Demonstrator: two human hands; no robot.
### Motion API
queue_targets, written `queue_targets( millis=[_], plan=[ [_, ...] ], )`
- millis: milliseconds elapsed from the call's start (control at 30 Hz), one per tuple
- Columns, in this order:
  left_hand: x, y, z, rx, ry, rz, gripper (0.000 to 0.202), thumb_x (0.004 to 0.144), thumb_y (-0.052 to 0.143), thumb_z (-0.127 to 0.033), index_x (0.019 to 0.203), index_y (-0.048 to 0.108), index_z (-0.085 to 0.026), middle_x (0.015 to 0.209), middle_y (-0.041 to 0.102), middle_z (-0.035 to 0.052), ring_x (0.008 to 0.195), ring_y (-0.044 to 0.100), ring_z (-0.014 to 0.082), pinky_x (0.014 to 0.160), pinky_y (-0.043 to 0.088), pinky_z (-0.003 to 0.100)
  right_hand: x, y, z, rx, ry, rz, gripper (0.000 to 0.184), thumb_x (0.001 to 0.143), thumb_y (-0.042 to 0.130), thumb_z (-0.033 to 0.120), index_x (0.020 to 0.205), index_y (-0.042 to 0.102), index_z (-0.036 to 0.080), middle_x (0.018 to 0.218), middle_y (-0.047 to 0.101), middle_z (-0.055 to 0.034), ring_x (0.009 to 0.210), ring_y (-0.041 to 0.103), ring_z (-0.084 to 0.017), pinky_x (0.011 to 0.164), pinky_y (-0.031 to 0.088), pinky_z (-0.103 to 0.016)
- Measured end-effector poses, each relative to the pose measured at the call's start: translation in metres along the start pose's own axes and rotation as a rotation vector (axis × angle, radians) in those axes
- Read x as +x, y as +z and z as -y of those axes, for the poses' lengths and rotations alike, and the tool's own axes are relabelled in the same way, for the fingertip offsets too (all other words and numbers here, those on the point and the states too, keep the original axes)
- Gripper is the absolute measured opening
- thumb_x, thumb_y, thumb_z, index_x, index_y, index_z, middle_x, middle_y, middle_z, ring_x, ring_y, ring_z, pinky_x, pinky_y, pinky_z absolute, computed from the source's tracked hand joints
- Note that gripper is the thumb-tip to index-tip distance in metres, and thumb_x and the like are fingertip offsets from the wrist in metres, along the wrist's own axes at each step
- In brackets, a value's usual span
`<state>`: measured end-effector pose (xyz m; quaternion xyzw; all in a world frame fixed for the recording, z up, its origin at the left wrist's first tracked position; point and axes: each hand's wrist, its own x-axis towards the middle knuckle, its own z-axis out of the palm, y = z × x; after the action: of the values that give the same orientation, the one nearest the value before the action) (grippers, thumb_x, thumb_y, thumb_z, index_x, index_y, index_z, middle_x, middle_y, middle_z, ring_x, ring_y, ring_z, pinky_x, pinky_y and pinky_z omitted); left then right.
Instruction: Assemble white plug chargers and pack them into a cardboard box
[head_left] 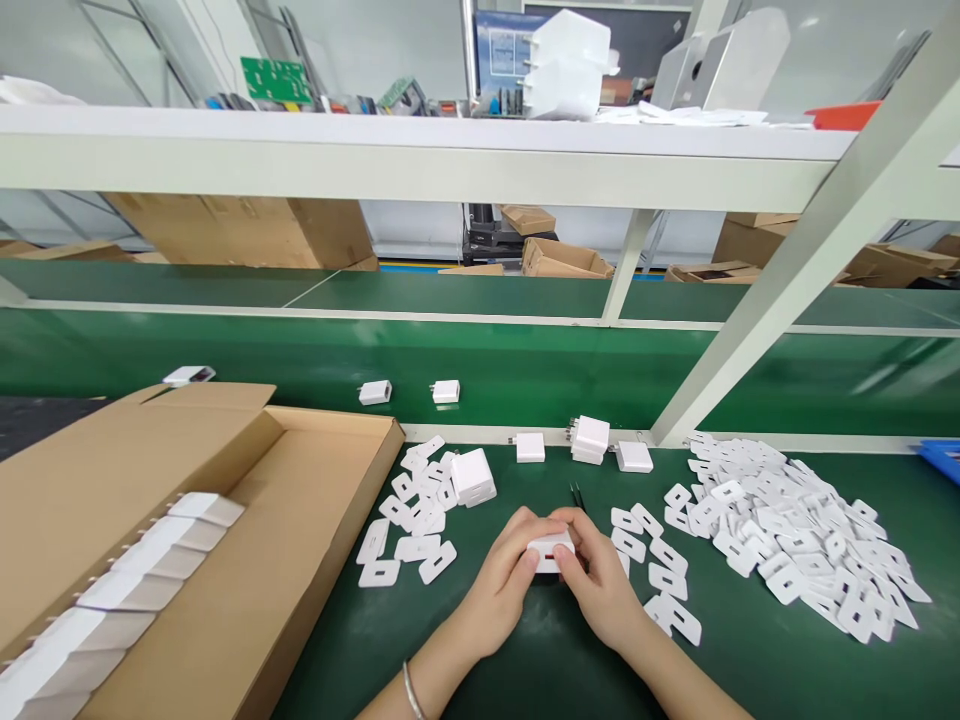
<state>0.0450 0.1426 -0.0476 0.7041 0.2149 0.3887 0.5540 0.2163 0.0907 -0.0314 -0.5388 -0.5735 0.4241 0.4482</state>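
Between my left hand [504,568] and my right hand [600,575] is a small white USB charger [550,548], its slotted end turned toward me. Fingers of both hands are closed round its sides, thumbs at the near face. Just behind the right fingers, the dark tips of a tool, perhaps tweezers [576,495], stick out; the rest is hidden. Loose white slotted cover plates [667,578] lie right of my right hand. More plates [416,548] are spread left of my left hand, beside a white charger block [472,477].
A cardboard box [330,560] on the left holds a row of white chargers [142,565]. A large heap of cover plates [810,540] lies at right. Several chargers [589,438] stand along the table's back edge, two more [375,392] on the green ledge. A slanted post [772,270] rises at right.
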Motion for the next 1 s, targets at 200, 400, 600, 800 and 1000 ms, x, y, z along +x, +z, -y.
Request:
queue_targets(
  millis=[200,400,600,800,1000],
  plan=[
    [0.002,-0.003,-0.002,0.11,0.089,-0.007,0.041,0.111,0.04,-0.045,0.128,0.072,-0.028,0.1,0.057,0.0069,0.095,0.056,0.023,0.082,0.049,0.035,-0.001,-0.003,0.003,-0.045,-0.062,-0.013,0.04,0.102,0.049,0.061,0.115,0.062,0.025,0.084,0.064,-0.0022,0.073,0.058,-0.02,0.066,0.046,-0.032],
    [-0.003,-0.005,0.003,0.066,0.015,-0.05,0.058,0.102,0.058,-0.055,0.152,0.045,-0.028,0.121,0.06,0.0107,0.108,0.06,0.0265,0.096,0.051,0.042,-0.004,-0.005,0.0,-0.037,-0.149,-0.003,0.048,0.103,0.046,0.064,0.13,0.058,0.026,0.108,0.067,-0.0087,0.091,0.065,-0.026,0.078,0.054,-0.036],
    [0.001,-0.004,-0.001,-0.022,-0.042,-0.076,0.052,0.094,0.07,-0.058,0.131,0.053,-0.026,0.129,0.055,0.0115,0.119,0.057,0.0299,0.101,0.05,0.043,-0.008,-0.002,-0.003,0.0,-0.219,-0.005,0.056,0.104,0.042,0.067,0.146,0.045,0.03,0.136,0.058,-0.0124,0.115,0.063,-0.028,0.095,0.055,-0.04],
    [0.007,-0.013,-0.009,0.019,0.124,-0.275,0.044,0.097,0.069,-0.049,0.132,0.053,-0.028,0.135,0.052,0.0117,0.131,0.055,0.0322,0.109,0.048,0.049,0.0,-0.006,-0.003,-0.113,-0.172,-0.04,0.046,0.108,0.043,0.054,0.148,0.044,0.03,0.129,0.059,-0.0108,0.104,0.06,-0.024,0.098,0.051,-0.042],
    [0.017,-0.058,-0.034,0.477,0.078,-0.582,0.041,0.093,0.072,-0.036,0.132,0.059,-0.03,0.136,0.053,0.0102,0.129,0.057,0.0318,0.103,0.052,0.045,0.011,-0.006,-0.013,-0.077,-0.118,-0.206,0.038,0.108,0.044,0.052,0.137,0.047,0.027,0.114,0.061,-0.0085,0.104,0.061,-0.023,0.092,0.052,-0.039]
  ],
)
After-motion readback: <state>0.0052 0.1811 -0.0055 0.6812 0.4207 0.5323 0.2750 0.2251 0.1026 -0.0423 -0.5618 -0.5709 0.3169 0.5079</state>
